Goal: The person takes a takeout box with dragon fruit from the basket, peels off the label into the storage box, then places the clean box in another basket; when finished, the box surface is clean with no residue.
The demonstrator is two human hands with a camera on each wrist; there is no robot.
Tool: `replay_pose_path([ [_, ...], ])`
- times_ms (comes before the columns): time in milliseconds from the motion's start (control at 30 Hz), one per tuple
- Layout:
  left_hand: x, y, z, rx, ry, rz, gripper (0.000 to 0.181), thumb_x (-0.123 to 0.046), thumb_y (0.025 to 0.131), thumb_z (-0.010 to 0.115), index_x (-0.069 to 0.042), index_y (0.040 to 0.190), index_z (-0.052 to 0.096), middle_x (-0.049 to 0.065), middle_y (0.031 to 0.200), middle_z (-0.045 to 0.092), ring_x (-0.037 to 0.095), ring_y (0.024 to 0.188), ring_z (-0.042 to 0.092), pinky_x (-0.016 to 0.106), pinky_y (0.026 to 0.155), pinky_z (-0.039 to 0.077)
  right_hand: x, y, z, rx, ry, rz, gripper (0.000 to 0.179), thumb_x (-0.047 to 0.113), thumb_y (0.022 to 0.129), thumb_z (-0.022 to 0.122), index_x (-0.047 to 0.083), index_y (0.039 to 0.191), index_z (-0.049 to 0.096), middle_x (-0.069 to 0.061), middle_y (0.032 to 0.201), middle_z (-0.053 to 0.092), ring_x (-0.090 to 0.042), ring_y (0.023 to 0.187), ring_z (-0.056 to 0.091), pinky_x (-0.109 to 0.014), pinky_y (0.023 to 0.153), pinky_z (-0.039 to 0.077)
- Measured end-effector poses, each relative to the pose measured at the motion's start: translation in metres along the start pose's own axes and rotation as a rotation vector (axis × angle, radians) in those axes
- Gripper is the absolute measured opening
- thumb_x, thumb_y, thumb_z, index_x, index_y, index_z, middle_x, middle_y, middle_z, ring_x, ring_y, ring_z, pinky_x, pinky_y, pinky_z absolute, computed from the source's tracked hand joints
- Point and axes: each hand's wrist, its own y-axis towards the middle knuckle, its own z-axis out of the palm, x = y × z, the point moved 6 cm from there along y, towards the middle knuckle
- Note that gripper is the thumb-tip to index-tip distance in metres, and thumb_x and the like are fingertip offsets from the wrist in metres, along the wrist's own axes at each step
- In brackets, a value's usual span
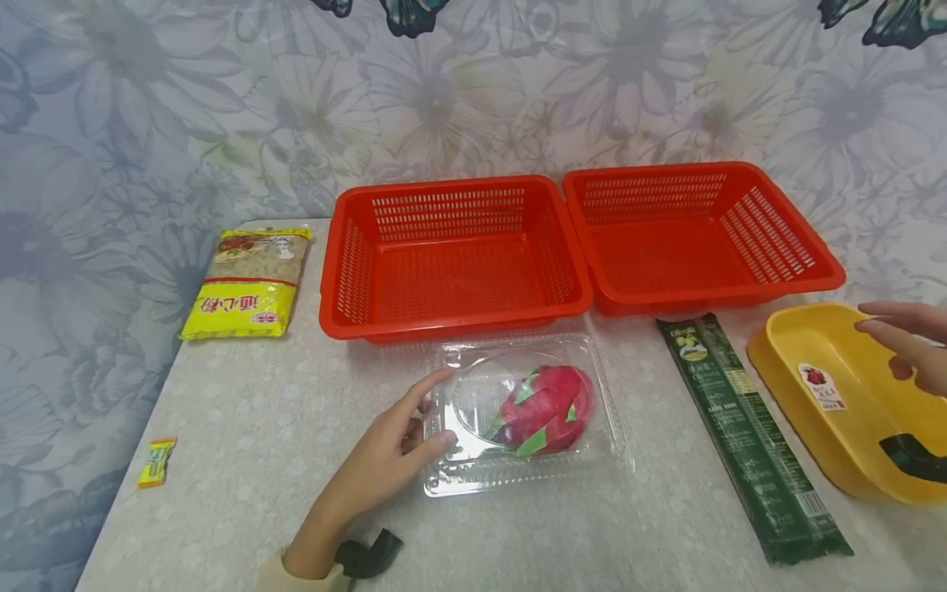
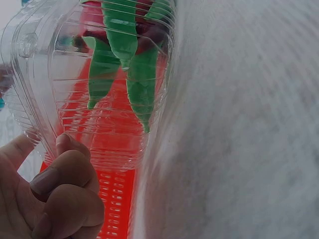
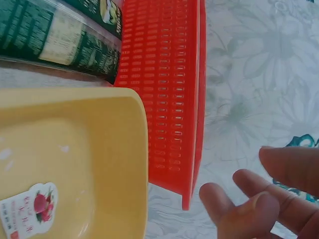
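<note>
**Clear container (image 1: 477, 395) lies directly right of the left hand's (image 1: 377, 452) fingers**

Container position: near side of the left red basket (image 1: 451, 279), just in front of its near rim, flat on the pale tabletop (image 1: 592, 534). Its long axis runs roughly left to right, so the left hand meets a short side. A dragon fruit (image 1: 551, 407) sits inside, toward the right half, leafy end to the left and near.

Left hand: thumb and index tips lie over the container's left rim, thumb nearer, index farther. In the left wrist view the other fingers curl in at the edge — read as a pinch on the rim, with the fruit's bulk off to the far end from that hold.

Right hand (image 1: 913, 341): well apart, over the far right part of the yellow tub (image 1: 861, 403); fingers loosely bent, grasping nothing. Between it and the container lies a dark green packet (image 1: 747, 436).

Judgement: the left hand is much the nearer, and the container extends rightward from its grip.
</note>
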Motion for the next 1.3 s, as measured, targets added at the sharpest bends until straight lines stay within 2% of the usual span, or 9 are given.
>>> replay_pose_path([
  [67, 0.000, 0.000, 0.000, 0.002, -0.004, 0.005, 0.072, -0.037, 0.094, 0.073, -0.047, 0.154, 0.035, 0.003, 0.099, 0.052, 0.011, 0.063, 0.046, 0.026, 0.056, 0.045, 0.002, 0.010, 0.000, 0.004, 0.020, -0.021, 0.075, 0.058, 0.104, 0.042, 0.000, 0.151, 0.042, -0.015, 0.095, 0.062, -0.031, 0.063, 0.053, -0.030, 0.052, 0.048],
  [167, -0.001, 0.001, 0.000, 0.001, -0.006, 0.013, 0.071, -0.038, 0.094, 0.073, -0.046, 0.154, 0.036, 0.004, 0.100, 0.053, 0.012, 0.063, 0.046, 0.026, 0.056, 0.044, 0.005, 0.023, 0.004, 0.033, 0.110, -0.035, 0.075, 0.055, 0.105, 0.041, 0.001, 0.156, 0.035, 0.014, 0.090, 0.062, -0.030, 0.065, 0.055, -0.029, 0.054, 0.048],
  [300, 0.000, 0.001, 0.002, 0.004, 0.001, 0.015, 0.070, -0.039, 0.094, 0.073, -0.046, 0.154, 0.036, 0.003, 0.101, 0.053, 0.011, 0.062, 0.046, 0.025, 0.055, 0.044, 0.003, 0.033, 0.013, 0.081, 0.251, -0.002, 0.061, 0.054, 0.106, 0.037, 0.025, 0.158, 0.027, 0.043, 0.085, 0.043, -0.023, 0.070, 0.058, -0.028, 0.059, 0.050],
  [400, 0.000, 0.001, 0.002, 0.002, 0.009, 0.017, 0.071, -0.038, 0.094, 0.073, -0.047, 0.154, 0.036, 0.002, 0.100, 0.053, 0.009, 0.060, 0.045, 0.025, 0.054, 0.043, 0.003, 0.039, 0.019, 0.092, 0.335, 0.031, 0.046, 0.058, 0.104, 0.037, 0.042, 0.145, 0.027, 0.043, 0.087, 0.045, -0.017, 0.075, 0.059, -0.026, 0.063, 0.050],
  [533, 0.000, 0.001, 0.002, -0.006, 0.015, 0.027, 0.071, -0.038, 0.094, 0.073, -0.046, 0.154, 0.036, 0.002, 0.099, 0.053, 0.008, 0.059, 0.043, 0.025, 0.053, 0.042, 0.005, 0.047, 0.025, 0.104, 0.468, 0.046, 0.040, 0.061, 0.100, 0.042, 0.048, 0.136, 0.030, 0.038, 0.091, 0.053, -0.012, 0.077, 0.059, -0.023, 0.066, 0.049],
  [700, -0.001, 0.001, 0.003, 0.004, -0.019, 0.041, 0.070, -0.036, 0.095, 0.073, -0.044, 0.154, 0.037, 0.003, 0.102, 0.052, 0.007, 0.059, 0.044, 0.025, 0.053, 0.043, 0.002, 0.059, 0.032, 0.127, 0.772, 0.072, 0.035, 0.054, 0.093, 0.059, 0.039, 0.120, 0.043, 0.024, 0.091, 0.065, -0.010, 0.073, 0.059, -0.021, 0.061, 0.049],
  [900, -0.002, 0.001, 0.006, 0.016, -0.072, 0.041, 0.068, -0.033, 0.096, 0.072, -0.043, 0.154, 0.038, 0.007, 0.105, 0.051, 0.005, 0.056, 0.045, 0.026, 0.054, 0.046, -0.005, 0.066, 0.041, 0.105, 1.132, 0.144, 0.043, 0.040, 0.089, 0.072, 0.028, 0.121, 0.046, 0.013, 0.093, 0.067, -0.011, 0.070, 0.060, -0.022, 0.055, 0.048],
  [1167, -0.003, 0.000, 0.005, -0.034, -0.114, -0.007, 0.066, -0.032, 0.095, 0.074, -0.046, 0.150, 0.041, 0.009, 0.108, 0.054, 0.019, 0.073, 0.063, 0.033, 0.072, 0.058, 0.001, 0.070, 0.043, 0.122, 1.217, 0.187, 0.046, 0.035, 0.088, 0.074, 0.028, 0.124, 0.046, 0.009, 0.097, 0.064, -0.014, 0.069, 0.058, -0.023, 0.056, 0.049],
  [1300, -0.006, 0.000, 0.005, -0.008, -0.151, -0.021, 0.065, -0.030, 0.096, 0.074, -0.044, 0.150, 0.041, 0.011, 0.107, 0.051, 0.020, 0.072, 0.065, 0.033, 0.071, 0.058, 0.004, 0.069, 0.042, 0.126, 1.206, 0.184, 0.046, 0.035, 0.088, 0.075, 0.028, 0.124, 0.046, 0.009, 0.097, 0.064, -0.014, 0.069, 0.059, -0.022, 0.057, 0.050],
])
